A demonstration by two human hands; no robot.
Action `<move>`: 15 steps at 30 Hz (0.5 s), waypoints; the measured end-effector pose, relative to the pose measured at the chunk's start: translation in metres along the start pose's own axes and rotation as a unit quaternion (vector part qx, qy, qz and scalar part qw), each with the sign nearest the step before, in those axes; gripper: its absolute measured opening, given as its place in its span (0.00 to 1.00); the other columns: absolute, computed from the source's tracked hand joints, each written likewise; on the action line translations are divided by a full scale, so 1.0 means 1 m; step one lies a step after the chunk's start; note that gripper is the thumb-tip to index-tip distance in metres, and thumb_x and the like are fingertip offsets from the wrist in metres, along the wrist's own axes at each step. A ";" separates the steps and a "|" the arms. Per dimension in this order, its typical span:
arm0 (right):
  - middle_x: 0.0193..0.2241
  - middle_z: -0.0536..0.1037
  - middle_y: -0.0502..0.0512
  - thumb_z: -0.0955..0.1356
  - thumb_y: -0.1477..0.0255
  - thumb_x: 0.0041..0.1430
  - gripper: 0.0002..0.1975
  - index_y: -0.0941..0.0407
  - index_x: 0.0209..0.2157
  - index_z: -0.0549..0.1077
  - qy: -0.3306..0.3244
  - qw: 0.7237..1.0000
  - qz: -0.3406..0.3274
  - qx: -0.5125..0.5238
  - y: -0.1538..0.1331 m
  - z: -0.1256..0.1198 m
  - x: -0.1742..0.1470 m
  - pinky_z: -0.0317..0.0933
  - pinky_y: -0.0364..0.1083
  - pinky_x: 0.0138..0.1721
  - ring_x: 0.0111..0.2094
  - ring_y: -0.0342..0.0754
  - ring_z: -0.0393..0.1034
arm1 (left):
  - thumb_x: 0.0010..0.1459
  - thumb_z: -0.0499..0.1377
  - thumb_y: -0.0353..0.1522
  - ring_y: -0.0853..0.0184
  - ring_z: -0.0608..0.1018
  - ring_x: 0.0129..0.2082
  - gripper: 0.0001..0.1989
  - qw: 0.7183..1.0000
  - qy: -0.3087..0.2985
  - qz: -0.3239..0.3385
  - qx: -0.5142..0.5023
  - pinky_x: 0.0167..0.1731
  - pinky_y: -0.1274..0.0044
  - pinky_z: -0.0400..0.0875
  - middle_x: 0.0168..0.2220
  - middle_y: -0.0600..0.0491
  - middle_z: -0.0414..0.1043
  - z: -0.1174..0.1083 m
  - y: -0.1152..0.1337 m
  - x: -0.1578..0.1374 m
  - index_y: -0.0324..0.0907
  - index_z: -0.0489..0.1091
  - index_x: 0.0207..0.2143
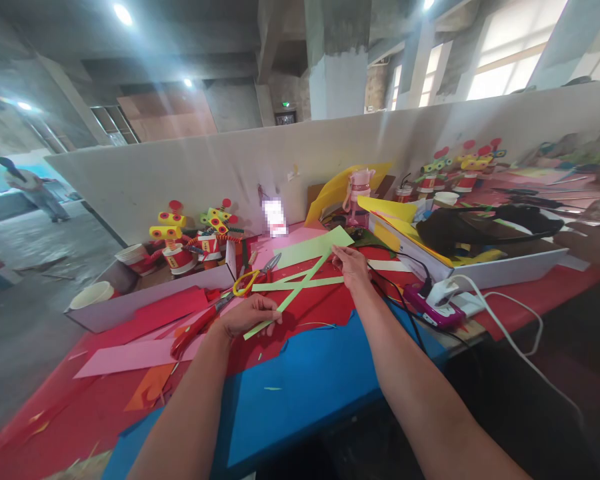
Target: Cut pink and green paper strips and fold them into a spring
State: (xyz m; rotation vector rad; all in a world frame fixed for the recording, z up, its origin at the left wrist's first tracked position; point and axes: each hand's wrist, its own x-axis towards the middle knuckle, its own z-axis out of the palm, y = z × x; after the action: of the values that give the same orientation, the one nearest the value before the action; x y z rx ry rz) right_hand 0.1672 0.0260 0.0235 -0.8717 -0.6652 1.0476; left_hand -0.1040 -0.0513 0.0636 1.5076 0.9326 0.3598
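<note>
A narrow light-green paper strip [300, 285] runs slantwise between my two hands. My left hand [251, 315] is closed on its near end, and my right hand [351, 264] pinches its far end. Beneath it another green strip [325, 283] lies across the red paper. A wider green sheet [313, 247] rests just behind. Scissors with yellow handles [246, 283] lie beyond my left hand, blades pointing away. A second pair, with red handles [193, 335], is beside my left wrist and partly hidden by it.
Blue paper [300, 380] covers the near edge. Paper-cup figures [177, 257] stand in a box [100, 320] at left. A purple power strip [435, 310] with cables sits right, before a white box [505, 270] holding a black bag [460, 230]. A pink bottle [360, 190] stands behind.
</note>
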 end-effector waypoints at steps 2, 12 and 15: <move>0.16 0.70 0.47 0.78 0.57 0.31 0.21 0.56 0.23 0.73 0.019 1.000 -0.016 0.008 -0.001 -0.002 0.002 0.60 0.42 0.21 0.18 0.40 0.62 | 0.47 0.67 0.42 0.69 0.70 0.13 0.14 1.000 -0.002 0.003 0.003 0.15 0.80 0.59 0.18 0.46 0.73 -0.001 0.000 -0.001 0.38 0.78 0.25; 0.22 0.76 0.52 0.74 0.51 0.42 0.22 0.57 0.25 0.74 -0.284 0.949 0.124 -0.064 0.010 0.035 -0.047 0.65 0.43 0.26 0.21 0.41 0.67 | 0.51 0.64 0.44 0.73 0.68 0.17 0.17 0.981 0.165 0.098 -0.015 0.19 0.82 0.61 0.19 0.51 0.73 0.007 -0.014 0.018 0.38 0.74 0.25; 0.18 0.74 0.49 0.75 0.53 0.42 0.21 0.57 0.22 0.74 -0.354 0.919 0.081 -0.153 0.023 0.048 -0.065 0.63 0.42 0.26 0.20 0.41 0.67 | 0.50 0.64 0.45 0.73 0.69 0.17 0.19 0.982 0.167 0.093 -0.002 0.20 0.81 0.62 0.20 0.51 0.73 0.011 -0.015 0.023 0.38 0.72 0.23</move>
State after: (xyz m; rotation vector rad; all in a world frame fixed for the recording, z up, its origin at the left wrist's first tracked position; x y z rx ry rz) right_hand 0.0944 -0.0150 0.0239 -0.8130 -1.4149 1.4499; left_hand -0.0875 -0.0437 0.0410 1.5620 1.0512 0.7681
